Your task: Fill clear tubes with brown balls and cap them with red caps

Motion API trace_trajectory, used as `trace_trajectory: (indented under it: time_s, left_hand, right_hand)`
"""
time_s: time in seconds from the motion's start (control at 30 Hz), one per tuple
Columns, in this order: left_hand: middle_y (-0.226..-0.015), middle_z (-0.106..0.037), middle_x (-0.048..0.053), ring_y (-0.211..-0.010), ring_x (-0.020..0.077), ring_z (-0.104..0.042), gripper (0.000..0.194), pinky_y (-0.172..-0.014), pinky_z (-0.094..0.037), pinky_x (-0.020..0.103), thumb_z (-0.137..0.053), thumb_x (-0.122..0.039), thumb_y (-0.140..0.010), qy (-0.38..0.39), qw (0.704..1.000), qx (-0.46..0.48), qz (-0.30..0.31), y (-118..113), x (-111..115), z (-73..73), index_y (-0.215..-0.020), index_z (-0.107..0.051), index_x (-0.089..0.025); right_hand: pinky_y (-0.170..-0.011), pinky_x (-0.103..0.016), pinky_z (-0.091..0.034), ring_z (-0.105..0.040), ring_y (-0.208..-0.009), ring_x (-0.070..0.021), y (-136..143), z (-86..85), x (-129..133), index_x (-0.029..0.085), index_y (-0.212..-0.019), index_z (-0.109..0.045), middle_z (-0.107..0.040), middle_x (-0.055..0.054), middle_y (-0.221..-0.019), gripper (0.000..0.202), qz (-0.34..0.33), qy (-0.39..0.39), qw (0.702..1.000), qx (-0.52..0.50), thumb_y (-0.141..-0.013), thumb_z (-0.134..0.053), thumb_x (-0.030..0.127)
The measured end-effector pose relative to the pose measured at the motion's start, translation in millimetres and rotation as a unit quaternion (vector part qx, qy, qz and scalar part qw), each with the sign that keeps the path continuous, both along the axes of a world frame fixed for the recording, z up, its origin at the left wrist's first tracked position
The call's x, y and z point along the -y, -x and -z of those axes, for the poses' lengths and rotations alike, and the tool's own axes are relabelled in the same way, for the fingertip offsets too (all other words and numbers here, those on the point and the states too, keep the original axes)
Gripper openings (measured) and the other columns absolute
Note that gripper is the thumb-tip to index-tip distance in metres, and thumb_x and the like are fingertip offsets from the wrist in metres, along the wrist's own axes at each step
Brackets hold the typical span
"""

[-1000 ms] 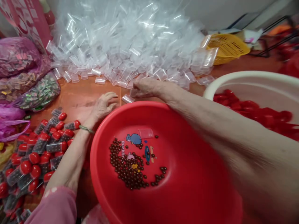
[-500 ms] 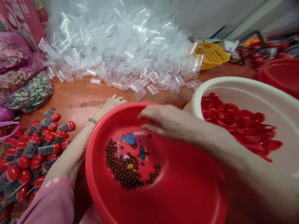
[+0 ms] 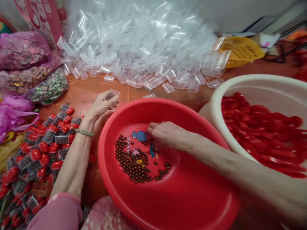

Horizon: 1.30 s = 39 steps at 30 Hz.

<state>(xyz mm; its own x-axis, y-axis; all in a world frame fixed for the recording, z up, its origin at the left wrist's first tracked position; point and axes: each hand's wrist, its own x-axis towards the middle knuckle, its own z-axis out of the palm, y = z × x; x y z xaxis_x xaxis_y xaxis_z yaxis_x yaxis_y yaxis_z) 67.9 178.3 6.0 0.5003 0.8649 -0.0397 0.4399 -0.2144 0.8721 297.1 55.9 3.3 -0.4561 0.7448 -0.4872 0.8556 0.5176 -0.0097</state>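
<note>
Beyond the left rim of a red basin (image 3: pixel 203 188), my left hand (image 3: pixel 102 103) is closed around a clear plastic tube (image 3: pixel 114 92), which shows at its fingertips. A green bead bracelet circles that wrist. Inside the basin, my right hand (image 3: pixel 165 134) has its fingers curled together near the printed blue duck (image 3: pixel 139 135). What those fingers hold is hidden under the hand. Small round brown candies (image 3: pixel 134 166) lie loose on the basin's floor, mostly to the left.
A heap of clear plastic tubes (image 3: pixel 144 48) fills the back. Red-capped filled tubes (image 3: pixel 45 143) pile up at left, below purple plastic bags (image 3: pixel 26 49). At right stands a white tub (image 3: pixel 218 111) of red plastic pieces (image 3: pixel 261 134), with a yellow basket (image 3: pixel 242 49) behind.
My left hand has lifted from the table and now holds a clear tube. My right hand has lowered and curled its fingers; the tube seen beneath it in the basin is now hidden. The view shifted.
</note>
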Motion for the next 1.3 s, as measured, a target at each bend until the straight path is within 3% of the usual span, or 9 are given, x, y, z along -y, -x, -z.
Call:
trace_trajectory:
  time_s: [0.1,0.2,0.4,0.53,0.83,0.97,1.07,1.2,1.3]
  left_hand:
    - [-0.085,-0.064,0.001,-0.075,0.0096,-0.059,0.019,-0.072,-0.048,0.023,-0.059,-0.035,-0.086,0.101,0.985,0.142,0.015,15.1,31.8,-10.0,-0.09,-0.058,-0.016]
    - [-0.092,-0.065,0.001,-0.081,0.0104,-0.06,0.02,-0.076,-0.049,0.023,-0.059,-0.034,-0.086,0.102,0.975,0.19,-0.051,15.0,53.5,-7.3,-0.098,-0.057,-0.018]
    - [-0.095,-0.065,0.002,-0.083,0.0123,-0.06,0.017,-0.076,-0.05,0.025,-0.056,-0.03,-0.088,0.081,0.976,0.188,-0.08,8.1,60.1,-2.4,-0.1,-0.057,-0.018]
    - [-0.094,-0.067,0.003,-0.086,0.0134,-0.061,0.018,-0.079,-0.05,0.026,-0.056,-0.03,-0.088,0.058,0.981,0.171,-0.075,9.3,59.2,-4.3,-0.101,-0.058,-0.018]
    - [-0.099,-0.07,0.005,-0.09,0.017,-0.063,0.021,-0.083,-0.051,0.031,-0.054,-0.029,-0.09,-0.035,0.993,0.096,-0.063,-1.6,63.0,-4.8,-0.104,-0.062,-0.016]
    - [-0.112,-0.069,0.002,-0.098,0.0185,-0.063,0.02,-0.087,-0.053,0.035,-0.055,-0.032,-0.091,-0.083,0.987,0.078,-0.116,1.6,79.9,-23.3,-0.107,-0.062,-0.023]
    - [-0.11,-0.07,0.005,-0.098,0.0197,-0.065,0.02,-0.088,-0.055,0.037,-0.058,-0.032,-0.089,-0.094,0.982,0.104,-0.125,6.1,100.8,-39.5,-0.104,-0.065,-0.021]
    - [-0.101,-0.073,0.005,-0.092,0.0196,-0.069,0.018,-0.086,-0.057,0.036,-0.058,-0.026,-0.088,-0.065,0.994,0.079,-0.029,7.5,129.2,-49.7,-0.103,-0.066,-0.019]
    - [-0.12,-0.068,0.009,-0.112,0.0237,-0.064,0.033,-0.1,-0.05,0.043,-0.049,-0.022,-0.091,-0.008,0.998,0.0,0.058,6.1,143.6,-50.6,-0.122,-0.058,-0.019]
  right_hand:
    - [-0.063,-0.031,-0.044,-0.064,-0.074,-0.0209,9.3,1.6,12.4,0.013,-0.088,-0.066,-0.068,-0.013,-0.087,0.022,-0.051,0.008,0.999,-0.007,-0.084,-0.046,0.004]
    - [-0.057,-0.031,-0.042,-0.064,-0.068,-0.0202,28.2,-0.7,19.8,0.013,-0.084,-0.067,-0.069,-0.014,-0.085,0.024,-0.089,0.013,0.996,-0.016,-0.082,-0.047,0.001]
    - [-0.056,-0.033,-0.041,-0.064,-0.071,-0.0233,85.4,-2.7,19.2,0.011,-0.086,-0.069,-0.069,-0.016,-0.087,0.027,-0.155,0.034,0.984,-0.085,-0.08,-0.045,0.0]
    - [-0.064,-0.033,-0.043,-0.064,-0.079,-0.0237,104.2,3.4,31.4,0.011,-0.09,-0.068,-0.068,-0.015,-0.089,0.027,-0.174,0.075,0.969,-0.157,-0.082,-0.044,0.001]
    - [-0.062,-0.023,-0.045,-0.057,-0.068,-0.0122,90.6,-5.3,48.4,0.013,-0.092,-0.06,-0.064,-0.005,-0.085,0.014,-0.045,0.222,0.928,-0.296,-0.078,-0.058,0.015]
    - [-0.061,-0.02,-0.045,-0.052,-0.064,-0.0098,84.5,-9.5,47.8,0.015,-0.098,-0.058,-0.06,0.0,-0.077,0.018,0.009,0.246,0.895,-0.372,-0.079,-0.057,0.015]
    - [-0.064,-0.022,-0.045,-0.051,-0.065,-0.0108,74.0,-16.1,48.5,0.017,-0.1,-0.06,-0.058,0.001,-0.077,0.024,0.045,0.245,0.853,-0.459,-0.076,-0.058,0.014]
    - [-0.068,-0.025,-0.046,-0.054,-0.07,-0.0131,54.2,-35.8,51.0,0.017,-0.096,-0.061,-0.061,-0.001,-0.081,0.02,0.055,0.193,0.858,-0.472,-0.076,-0.057,0.015]
    - [-0.077,-0.028,-0.047,-0.059,-0.08,-0.0151,38.3,-55.9,55.5,0.018,-0.102,-0.062,-0.066,-0.004,-0.091,0.024,0.069,0.155,0.854,-0.492,-0.078,-0.058,0.016]
